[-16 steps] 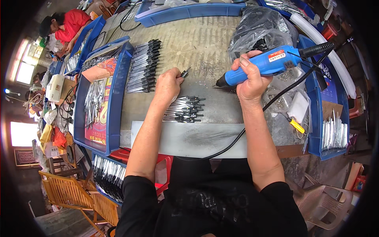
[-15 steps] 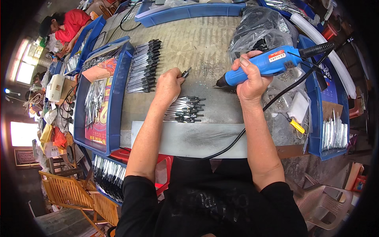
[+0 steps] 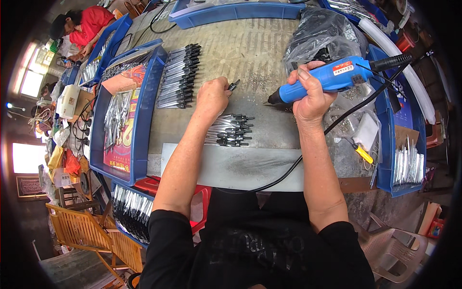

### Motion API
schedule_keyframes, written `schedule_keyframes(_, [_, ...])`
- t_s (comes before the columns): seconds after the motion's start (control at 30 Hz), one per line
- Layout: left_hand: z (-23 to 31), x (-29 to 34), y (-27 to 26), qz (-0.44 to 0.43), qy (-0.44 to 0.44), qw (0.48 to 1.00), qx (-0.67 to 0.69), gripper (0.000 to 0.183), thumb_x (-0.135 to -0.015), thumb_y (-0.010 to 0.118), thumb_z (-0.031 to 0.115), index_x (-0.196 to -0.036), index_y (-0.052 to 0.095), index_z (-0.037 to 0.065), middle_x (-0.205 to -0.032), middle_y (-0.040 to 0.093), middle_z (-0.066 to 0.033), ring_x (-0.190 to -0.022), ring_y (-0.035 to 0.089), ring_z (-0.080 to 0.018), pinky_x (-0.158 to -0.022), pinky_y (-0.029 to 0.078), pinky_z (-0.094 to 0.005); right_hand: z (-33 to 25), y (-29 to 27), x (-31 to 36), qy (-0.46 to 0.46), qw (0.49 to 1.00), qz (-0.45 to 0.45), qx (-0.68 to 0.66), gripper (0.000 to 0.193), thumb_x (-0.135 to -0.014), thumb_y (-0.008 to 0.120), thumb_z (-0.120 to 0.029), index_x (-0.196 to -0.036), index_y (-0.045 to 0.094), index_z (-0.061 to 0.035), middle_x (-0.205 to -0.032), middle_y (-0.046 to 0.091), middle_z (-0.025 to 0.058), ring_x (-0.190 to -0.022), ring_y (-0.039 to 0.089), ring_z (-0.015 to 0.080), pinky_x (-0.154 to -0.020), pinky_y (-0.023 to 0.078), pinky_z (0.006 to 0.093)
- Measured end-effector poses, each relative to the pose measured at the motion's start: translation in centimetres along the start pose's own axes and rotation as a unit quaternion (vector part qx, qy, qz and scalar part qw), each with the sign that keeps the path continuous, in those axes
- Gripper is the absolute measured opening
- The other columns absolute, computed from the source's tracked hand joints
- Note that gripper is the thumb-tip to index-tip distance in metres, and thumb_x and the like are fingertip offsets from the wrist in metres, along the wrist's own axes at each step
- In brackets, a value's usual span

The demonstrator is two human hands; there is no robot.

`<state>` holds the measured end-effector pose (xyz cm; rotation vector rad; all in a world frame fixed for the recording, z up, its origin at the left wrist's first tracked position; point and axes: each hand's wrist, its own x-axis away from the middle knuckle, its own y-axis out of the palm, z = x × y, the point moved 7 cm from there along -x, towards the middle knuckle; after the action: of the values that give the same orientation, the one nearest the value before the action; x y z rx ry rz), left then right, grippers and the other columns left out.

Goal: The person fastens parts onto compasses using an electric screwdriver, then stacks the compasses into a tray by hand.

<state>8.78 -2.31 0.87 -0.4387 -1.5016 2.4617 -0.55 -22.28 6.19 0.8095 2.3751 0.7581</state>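
Observation:
My right hand is wrapped round a blue electric screwdriver. Its black nose slants down to the left, with the tip close to small loose screws scattered on the table. My left hand is closed on a slim metal part with a black end; most of it is hidden by the fingers. Below that hand lies a stack of similar silver parts with black ends. Farther left, a longer row of such parts is laid out side by side.
Blue trays with metal parts stand left, right and along the far edge. A grey plastic bag lies at the back right, near a yellow-handled tool. The black cord crosses my right forearm. Another person sits far left.
The whole view has shifted slightly. Both hands keep their holds, the screwdriver tip still near the loose screws. At the far left, the other person's arm and hand have moved.

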Motion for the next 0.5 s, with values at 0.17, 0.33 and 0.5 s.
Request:
schedule_keyframes(0.17, [0.06, 0.51, 0.24, -0.030, -0.022, 0.999, -0.001, 0.012, -0.069, 0.064, 0.010, -0.075, 0.056, 0.003, -0.076, 0.060, -0.0169, -0.077, 0.057, -0.0349, -0.066, 0.043, -0.0429, 0.12, -0.21, -0.02, -0.002, 1.000, -0.016, 0.005, 0.022, -0.067, 0.057, 0.000, -0.087, 0.048, 0.0032, -0.076, 0.051, 0.0110, -0.055, 0.054, 0.0209, -0.054, 0.046, 0.0326])
schedule_keyframes(0.33, [-0.30, 0.47, 0.26, -0.031, -0.046, 0.998, 0.026, 0.012, -0.069, 0.064, 0.009, -0.075, 0.056, 0.003, -0.079, 0.060, -0.0167, -0.078, 0.057, -0.0347, -0.067, 0.043, -0.0418, -0.15, 0.07, -0.08, -0.005, 1.000, -0.009, 0.003, 0.023, -0.066, 0.057, 0.000, -0.086, 0.048, 0.0038, -0.071, 0.051, 0.0103, -0.054, 0.053, 0.0190, -0.053, 0.046, 0.0308])
schedule_keyframes(0.5, [-0.19, 0.80, -0.09, 0.061, 0.023, 0.996, 0.059, 0.015, -0.065, 0.066, 0.004, -0.076, 0.057, 0.000, -0.068, 0.058, -0.0167, -0.068, 0.058, -0.0308, -0.060, 0.043, -0.0369, -0.01, -0.10, -0.05, -0.002, 1.000, 0.002, 0.003, 0.024, -0.064, 0.058, -0.001, -0.085, 0.048, 0.0039, -0.069, 0.052, 0.0094, -0.053, 0.054, 0.0173, -0.051, 0.046, 0.0292])
